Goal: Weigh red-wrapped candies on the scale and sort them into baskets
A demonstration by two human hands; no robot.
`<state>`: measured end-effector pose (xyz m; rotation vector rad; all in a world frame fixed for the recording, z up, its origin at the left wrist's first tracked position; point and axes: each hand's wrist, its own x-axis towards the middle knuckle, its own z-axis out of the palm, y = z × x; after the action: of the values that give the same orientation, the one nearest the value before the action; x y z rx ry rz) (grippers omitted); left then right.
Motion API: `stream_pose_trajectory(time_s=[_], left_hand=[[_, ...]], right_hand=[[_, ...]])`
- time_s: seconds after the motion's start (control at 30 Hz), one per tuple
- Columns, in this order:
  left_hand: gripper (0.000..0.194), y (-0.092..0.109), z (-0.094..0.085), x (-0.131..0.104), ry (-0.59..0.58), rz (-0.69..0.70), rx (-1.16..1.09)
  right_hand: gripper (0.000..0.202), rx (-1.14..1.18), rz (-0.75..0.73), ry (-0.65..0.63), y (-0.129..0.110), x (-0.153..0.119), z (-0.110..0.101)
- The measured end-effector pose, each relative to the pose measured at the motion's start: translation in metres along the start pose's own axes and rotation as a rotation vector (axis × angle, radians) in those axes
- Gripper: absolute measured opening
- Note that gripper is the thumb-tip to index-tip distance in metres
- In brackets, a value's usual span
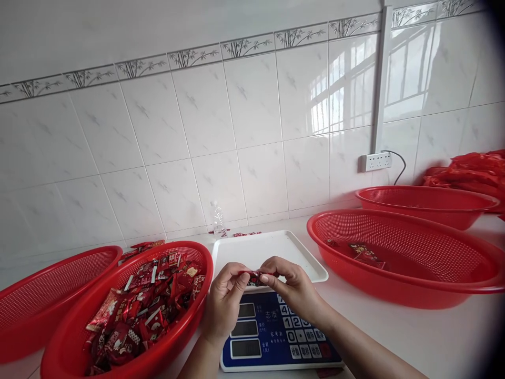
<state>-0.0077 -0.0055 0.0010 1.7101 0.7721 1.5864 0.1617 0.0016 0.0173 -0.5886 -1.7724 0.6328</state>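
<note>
Over the front of a scale [276,337], my left hand [228,295] and my right hand [291,287] pinch the two ends of one small dark red packet [255,278]. Behind them lies the scale's white tray [276,247], with nothing large on it. Left of my left hand, a red basket [205,252] is heaped with red wrapped packets [153,300]. A larger red basket [394,289] to the right of my right hand holds a few packets [369,256] on its bottom.
Another red basket [47,279] stands at far left, and one more [426,200] at back right near red bags [469,171]. A clear bottle [218,218] stands by the tiled wall. A power strip [376,161] is fixed to the wall.
</note>
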Motion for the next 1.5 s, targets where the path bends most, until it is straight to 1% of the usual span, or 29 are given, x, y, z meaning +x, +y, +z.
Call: stream_pose_trajectory(time_s=[0.2,0.3,0.43,0.57,0.7,0.8,0.9,0.97,1.1,1.17,1.23,1.3,1.37,1.5], left_hand=[[0.017,0.002,0.008,-0.002,0.157,-0.062,-0.189],[0.018,0.004,0.008,-0.002,0.157,-0.066,-0.213],[0.017,0.003,0.005,-0.001,0.131,-0.034,-0.166],[0.017,0.0,0.007,-0.001,0.152,-0.042,-0.128],[0.019,0.0,0.007,0.0,0.159,-0.045,-0.116],[0.019,0.005,0.004,0.001,0.111,-0.006,-0.017],[0.017,0.011,-0.001,0.002,0.022,0.035,0.104],[0.016,0.012,-0.002,0.002,-0.023,0.037,0.129],[0.013,0.01,0.001,-0.001,-0.054,-0.046,0.051],[0.022,0.009,0.004,-0.003,-0.076,-0.107,-0.009],[0.032,0.008,0.007,-0.004,-0.084,-0.136,-0.048],[0.037,0.008,0.01,-0.004,-0.065,-0.133,-0.055],[0.04,0.007,0.011,-0.004,-0.018,-0.107,-0.013],[0.04,0.0,0.006,-0.003,0.143,-0.017,0.181]], right_hand=[[0.025,0.047,-0.035,0.004,-0.01,0.0,0.003],[0.025,0.029,-0.051,-0.003,-0.012,0.001,0.003],[0.025,-0.041,-0.065,-0.031,-0.012,0.001,0.001],[0.027,-0.105,-0.03,-0.026,-0.011,0.0,0.001],[0.028,-0.132,-0.042,-0.024,-0.013,-0.001,0.002],[0.026,-0.124,-0.008,-0.048,-0.016,-0.001,0.002],[0.02,-0.102,0.062,-0.103,-0.016,-0.001,0.001],[0.021,-0.085,0.089,-0.113,-0.014,-0.001,0.0],[0.029,-0.032,0.099,-0.059,-0.009,0.0,0.001],[0.03,0.003,0.113,-0.014,-0.008,0.001,0.002],[0.03,0.03,0.139,0.019,-0.008,0.001,0.003],[0.03,0.038,0.161,0.029,-0.007,0.001,0.004],[0.03,0.009,0.186,0.045,-0.005,0.003,0.004],[0.032,-0.167,0.31,0.14,0.006,0.008,-0.005]])
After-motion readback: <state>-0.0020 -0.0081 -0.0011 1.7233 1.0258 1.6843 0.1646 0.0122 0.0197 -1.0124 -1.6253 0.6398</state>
